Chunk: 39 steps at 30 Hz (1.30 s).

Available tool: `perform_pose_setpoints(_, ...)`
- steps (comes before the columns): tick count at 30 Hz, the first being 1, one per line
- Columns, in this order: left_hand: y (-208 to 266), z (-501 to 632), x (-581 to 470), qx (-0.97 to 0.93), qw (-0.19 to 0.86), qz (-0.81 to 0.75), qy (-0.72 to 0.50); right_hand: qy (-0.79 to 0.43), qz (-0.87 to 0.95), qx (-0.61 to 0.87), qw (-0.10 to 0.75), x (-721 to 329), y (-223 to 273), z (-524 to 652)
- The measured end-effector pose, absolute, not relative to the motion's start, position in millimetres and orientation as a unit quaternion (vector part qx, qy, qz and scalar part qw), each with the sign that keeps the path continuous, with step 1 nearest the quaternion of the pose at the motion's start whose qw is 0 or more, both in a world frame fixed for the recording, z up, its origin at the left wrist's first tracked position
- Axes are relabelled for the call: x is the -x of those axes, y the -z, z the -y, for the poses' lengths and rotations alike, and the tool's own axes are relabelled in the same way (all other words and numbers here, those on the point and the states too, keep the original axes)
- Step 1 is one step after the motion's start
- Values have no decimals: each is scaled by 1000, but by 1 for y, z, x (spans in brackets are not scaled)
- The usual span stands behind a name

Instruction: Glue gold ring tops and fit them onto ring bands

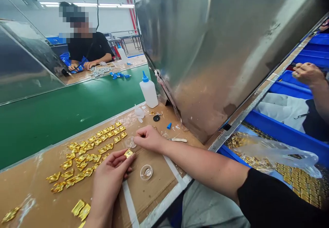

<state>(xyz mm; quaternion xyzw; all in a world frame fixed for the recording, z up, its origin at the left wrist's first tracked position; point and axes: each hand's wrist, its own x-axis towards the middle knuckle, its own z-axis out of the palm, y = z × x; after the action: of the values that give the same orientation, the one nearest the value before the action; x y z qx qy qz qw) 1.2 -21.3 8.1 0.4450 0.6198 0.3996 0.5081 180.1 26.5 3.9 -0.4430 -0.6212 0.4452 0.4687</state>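
Pinched between the thumb and fingers of my left hand (115, 168) is a small square gold-coloured metal piece (129, 153). My right hand (147, 137) is closed just above it, gripping a thin pale stick (131, 145) whose tip points down at the piece. A shallow clear cup (130, 142) lies partly behind my right hand. Nearer me, a second clear cup (146, 172) sits on the brown board. Rows of similar gold pieces (89, 148) lie left of my hands, with a few more (81, 209) close to my left forearm.
A white bottle with a blue nozzle (149, 93) stands behind my hands, near a black cap (156, 118), a blue cap (169, 125) and a pale-handled tool (179, 140). A metal panel (205, 57) rises at right. Blue bins (285, 123) and another person's hand (307, 73) are beyond. Across the green belt (77, 118) sits a co-worker (88, 50).
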Motion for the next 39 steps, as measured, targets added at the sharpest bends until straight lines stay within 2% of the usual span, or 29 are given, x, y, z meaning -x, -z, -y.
perform_pose_setpoints(25, -8, 24, -1, -451, 497, -621, -406, -454, 648, 407, 456, -180, -1, -23)
perform_pose_setpoints(32, -7, 23, -1, -456, 496, -618, -405, -380, 648, 473, 461, -184, 1, -27)
perform_pose_setpoints(39, -12, 23, -2, -460, 490, -621, -403, -312, 697, 520, 382, -186, -1, -25)
